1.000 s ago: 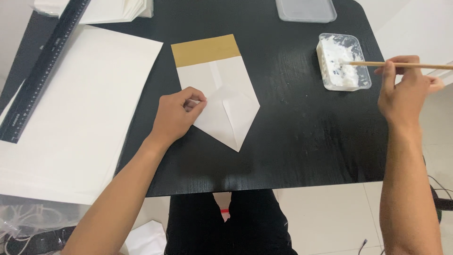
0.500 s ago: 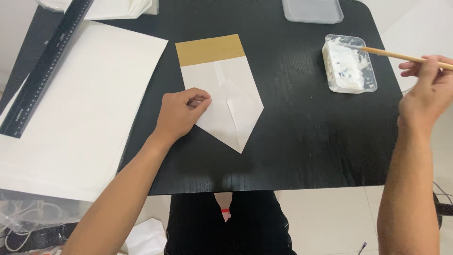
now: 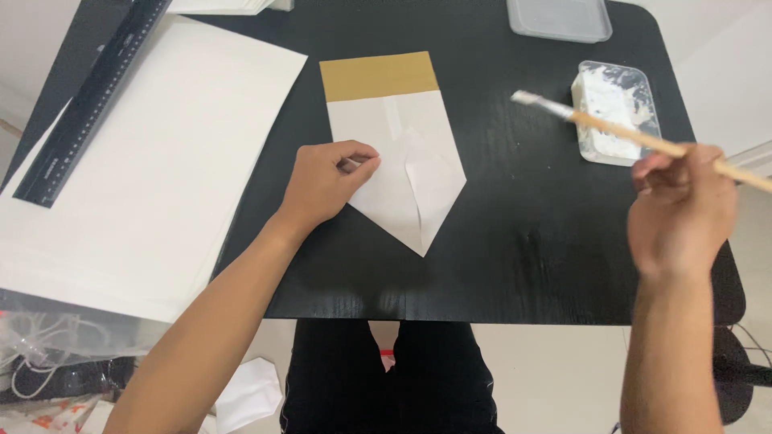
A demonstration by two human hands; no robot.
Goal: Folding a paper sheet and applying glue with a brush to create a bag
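A folded white paper piece [image 3: 406, 169] with a pointed lower end and a tan band at its top lies on the black table [image 3: 523, 249]. My left hand [image 3: 326, 181] rests on its left edge, fingers curled and pressing it down. My right hand [image 3: 679, 213] holds a wooden-handled paintbrush [image 3: 635, 137] above the table's right side. The brush's white-coated tip points left toward the paper and hangs in the air. A small clear tray of white paste [image 3: 615, 108] sits behind the brush.
A large white sheet [image 3: 137, 161] covers the table's left part, with a black ruler [image 3: 88, 96] lying across its far corner. A clear plastic lid [image 3: 559, 18] sits at the far edge. Plastic bags [image 3: 56, 362] lie on the floor at the left.
My right hand has lifted the brush out of the paste tray and swung its tip left toward the paper. My left hand has stayed on the paper.
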